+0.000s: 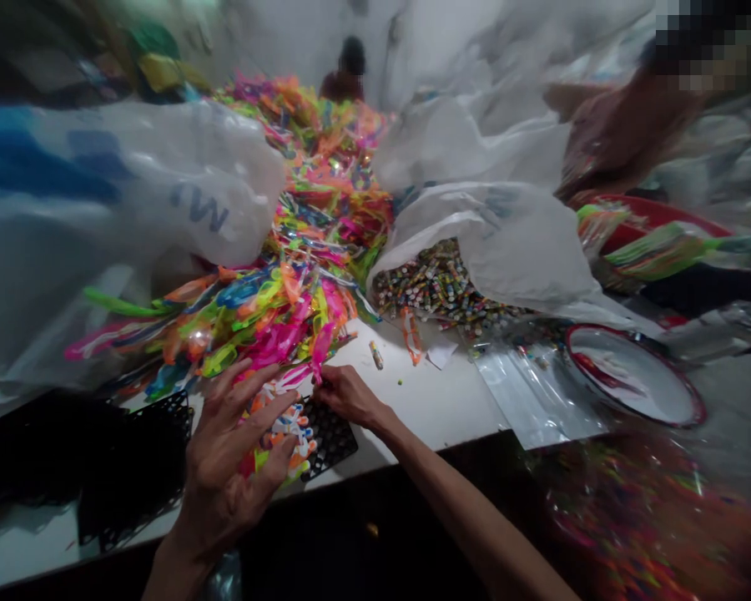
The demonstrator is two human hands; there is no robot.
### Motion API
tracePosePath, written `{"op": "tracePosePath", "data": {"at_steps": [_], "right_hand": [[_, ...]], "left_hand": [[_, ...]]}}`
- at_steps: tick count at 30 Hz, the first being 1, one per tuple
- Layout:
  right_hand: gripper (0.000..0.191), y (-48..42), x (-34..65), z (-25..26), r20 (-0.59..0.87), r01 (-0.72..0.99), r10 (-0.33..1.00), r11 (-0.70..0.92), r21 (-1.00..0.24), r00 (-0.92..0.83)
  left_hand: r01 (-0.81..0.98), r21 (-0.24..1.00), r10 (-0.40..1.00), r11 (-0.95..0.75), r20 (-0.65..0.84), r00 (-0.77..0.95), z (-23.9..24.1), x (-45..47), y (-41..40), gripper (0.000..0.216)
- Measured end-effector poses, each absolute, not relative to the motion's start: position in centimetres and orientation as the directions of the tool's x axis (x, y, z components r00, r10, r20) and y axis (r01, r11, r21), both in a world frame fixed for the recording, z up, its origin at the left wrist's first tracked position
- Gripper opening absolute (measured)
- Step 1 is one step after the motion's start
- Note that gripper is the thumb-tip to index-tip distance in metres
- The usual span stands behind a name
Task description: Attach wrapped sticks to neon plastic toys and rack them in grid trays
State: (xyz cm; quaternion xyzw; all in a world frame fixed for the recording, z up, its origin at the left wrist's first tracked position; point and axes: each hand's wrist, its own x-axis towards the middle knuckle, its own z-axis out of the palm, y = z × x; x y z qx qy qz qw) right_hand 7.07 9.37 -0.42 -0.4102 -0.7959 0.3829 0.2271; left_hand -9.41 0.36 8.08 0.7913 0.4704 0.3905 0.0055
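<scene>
My right hand (347, 396) is closed in a pinch on a bright pink plastic piece (321, 346), which stands up from the fingertips. Just left of it, my left hand (234, 442) has its fingers spread over a black perforated tray (335, 442). Orange, white and yellow plastic pieces (294, 430) stand in rows in the tray's left part, partly hidden by the left hand. Dark holes show in its right part. Behind both hands lies a large heap of long, neon-coloured plastic pieces (288, 309).
Small printed cylinders (425, 284) spill from a white sack (519, 242). One cylinder (376, 356) and an orange piece (411, 335) lie on the white table (425, 409). Clear bags (538, 401) and a red-rimmed basin (657, 409) are at right. Dark trays (131, 467) sit at left. Another person (626, 133) is at right.
</scene>
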Motion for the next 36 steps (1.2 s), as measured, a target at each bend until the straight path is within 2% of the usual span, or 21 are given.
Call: {"op": "tracePosePath", "data": {"at_steps": [2, 4, 6, 9, 11, 14, 18, 21, 25, 28, 30, 32, 34, 36], "right_hand": [[0.013, 8.7, 6.4, 0.0, 0.031, 0.605, 0.803, 0.473, -0.640, -0.595], [0.018, 8.3, 5.7, 0.4, 0.002, 0.663, 0.775, 0.542, -0.517, -0.632], [0.022, 8.6, 5.6, 0.8, -0.035, 0.663, 0.747, 0.565, -0.491, -0.663], [0.032, 10.2, 6.2, 1.2, -0.037, 0.637, 0.733, 0.565, -0.524, -0.680], [0.036, 11.5, 6.4, 1.0, -0.019, 0.703, 0.779, 0.554, -0.445, -0.627], [0.037, 12.3, 6.0, 0.3, -0.015, 0.793, 0.828, 0.531, -0.300, -0.560], [0.039, 11.4, 7.4, -0.3, -0.047, 0.842, 0.865, 0.473, -0.259, -0.500], [0.028, 9.7, 11.0, 0.0, -0.079, 0.901, 0.916, 0.367, -0.232, -0.393], [0.018, 6.9, 14.8, 0.6, -0.044, 0.885, 0.945, 0.285, -0.369, -0.323], [0.013, 5.4, 15.0, 0.3, -0.022, 0.795, 0.965, 0.203, -0.571, -0.263], [0.009, 4.8, 14.3, -0.1, -0.086, 0.624, 0.967, 0.085, -0.777, -0.240], [0.009, 4.4, 13.5, -0.6, -0.195, 0.367, 0.937, -0.080, -0.927, -0.289], [0.012, 4.1, 13.0, -0.9, -0.255, 0.146, 0.891, -0.215, -0.966, -0.376], [0.015, 3.9, 12.8, -0.9, -0.263, 0.024, 0.858, -0.281, -0.959, -0.441]], "left_hand": [[0.736, 0.372, 0.745, -0.565, 0.613, 0.262, 8.2, -9.4, 0.5, 0.048], [0.742, 0.352, 0.743, -0.570, 0.605, 0.284, 8.3, -9.4, 0.6, 0.052], [0.750, 0.328, 0.743, -0.574, 0.594, 0.308, 8.5, -9.5, 0.6, 0.053], [0.760, 0.313, 0.738, -0.569, 0.603, 0.304, 8.5, -9.8, 0.5, 0.052], [0.760, 0.312, 0.725, -0.569, 0.627, 0.285, 8.3, -10.1, 0.2, 0.051], [0.758, 0.310, 0.706, -0.574, 0.656, 0.266, 8.1, -10.4, -0.2, 0.049], [0.763, 0.305, 0.712, -0.570, 0.647, 0.273, 8.1, -10.4, -0.2, 0.046], [0.763, 0.313, 0.706, -0.565, 0.662, 0.251, 8.0, -10.2, 0.0, 0.043], [0.759, 0.335, 0.693, -0.558, 0.692, 0.204, 7.6, -9.7, 0.1, 0.041], [0.758, 0.346, 0.689, -0.553, 0.702, 0.183, 7.4, -9.4, 0.2, 0.040], [0.760, 0.353, 0.696, -0.546, 0.696, 0.177, 7.4, -9.3, 0.3, 0.038], [0.764, 0.352, 0.704, -0.540, 0.686, 0.182, 7.5, -9.2, 0.4, 0.036], [0.769, 0.342, 0.706, -0.539, 0.682, 0.191, 7.6, -9.2, 0.4, 0.035], [0.771, 0.333, 0.701, -0.543, 0.685, 0.198, 7.7, -9.3, 0.4, 0.035]]}}
